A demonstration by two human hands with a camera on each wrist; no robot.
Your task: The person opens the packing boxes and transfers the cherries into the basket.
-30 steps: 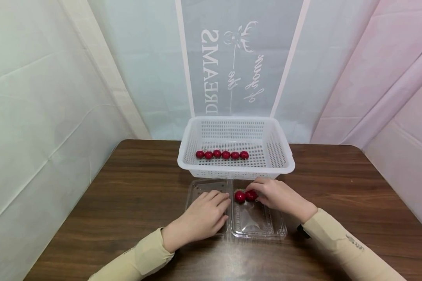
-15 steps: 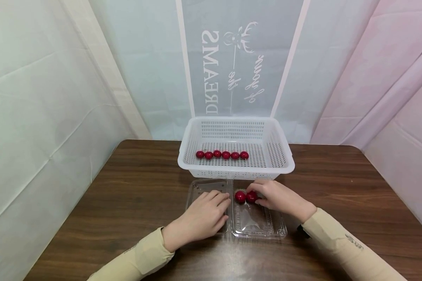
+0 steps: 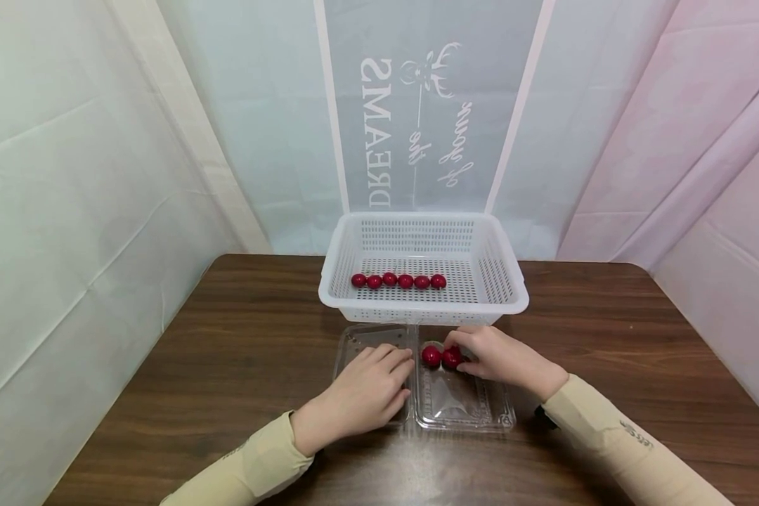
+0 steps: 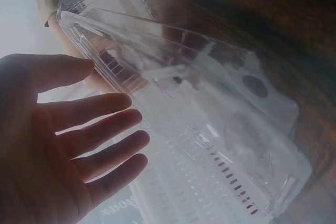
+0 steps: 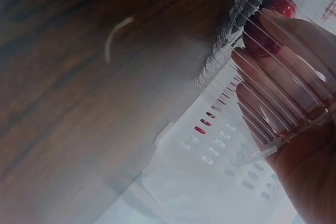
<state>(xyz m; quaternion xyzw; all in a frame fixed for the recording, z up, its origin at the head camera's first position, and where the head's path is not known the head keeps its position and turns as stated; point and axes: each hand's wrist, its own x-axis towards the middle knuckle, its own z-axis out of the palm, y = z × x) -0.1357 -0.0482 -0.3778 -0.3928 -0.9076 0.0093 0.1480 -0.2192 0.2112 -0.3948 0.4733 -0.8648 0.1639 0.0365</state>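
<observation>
In the head view, an open clear plastic clamshell box [image 3: 449, 414] lies on the table, its two halves side by side. Two glossy red round fruits sit near the far edge of its right half. My right hand [image 3: 509, 362] pinches the right-hand fruit [image 3: 452, 358], while the left-hand fruit [image 3: 431, 355] lies beside it. Through the clear wall, the right wrist view shows the fingers around a red fruit [image 5: 260, 38]. My left hand [image 3: 368, 391] rests over the left half, palm down. Its fingers [image 4: 110, 129] are extended and loosely spread in the left wrist view, holding nothing.
Behind the box stands a white perforated plastic basket [image 3: 426, 307], close to its far edge. Several similar red fruits [image 3: 405, 282] lie in a row inside. A brown wooden table [image 3: 240, 337] bears everything, with hanging cloth [image 3: 297, 140] at its back and sides.
My right fingers and the pinched fruit have shifted very slightly toward me. My left hand has stayed in place, and the fruits in the basket have not moved.
</observation>
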